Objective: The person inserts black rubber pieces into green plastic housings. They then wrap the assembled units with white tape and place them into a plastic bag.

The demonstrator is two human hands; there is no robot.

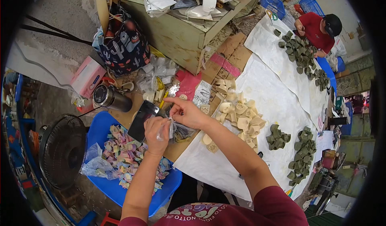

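A clear plastic bag (pixel 171 130) is up between this person's two hands, above the near-left edge of the desk (pixel 213 167). The left hand (pixel 156 134) has its grip clamped on the gathered plastic. The right hand (pixel 188 112) pinches at the top with thumb and fingers together, index finger stuck out straight. What the bag contains, I can't make out from here.

Just beside the left hand lies a black phone (pixel 140 122), with a metal flask (pixel 113 98) past it. Beige curved pieces (pixel 243 117) are heaped to the right of the hands, and dark green pieces (pixel 302 155) sit farther right. Lower left, a blue tub (pixel 98 125) holds pastel pieces (pixel 128 148), a black fan (pixel 62 151) beside it. Across the desk, a co-worker (pixel 313 28) in a black cap bends over more green pieces.
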